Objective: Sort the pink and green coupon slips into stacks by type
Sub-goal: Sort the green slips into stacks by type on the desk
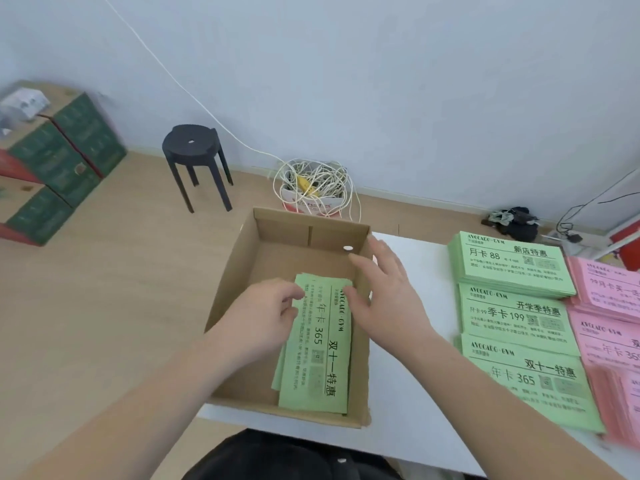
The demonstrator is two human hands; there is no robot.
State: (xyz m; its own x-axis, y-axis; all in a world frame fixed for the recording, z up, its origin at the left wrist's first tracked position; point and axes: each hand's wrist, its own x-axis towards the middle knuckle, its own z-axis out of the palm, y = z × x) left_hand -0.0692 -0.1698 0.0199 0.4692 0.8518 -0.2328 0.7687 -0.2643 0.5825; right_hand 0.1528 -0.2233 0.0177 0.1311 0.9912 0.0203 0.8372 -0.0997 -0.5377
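Background of the workspace. A white desk (415, 410) carries an open brown cardboard box (277, 230) at its left end. Beyond it lies a pale wooden floor (104, 289), bounded by a plain light wall (381, 81). A black round stool (194, 142) with a hole in its seat stands near the wall. At far left, green-and-red cartons (65, 150) are stacked, with a small white packet (24, 102) on top. Behind the box, a tangle of white cord (313, 181) fills a small carton (308, 204); one strand (166, 69) runs up across the wall. At right, a dark cloth bundle (516, 220) lies near black cables (588, 202).
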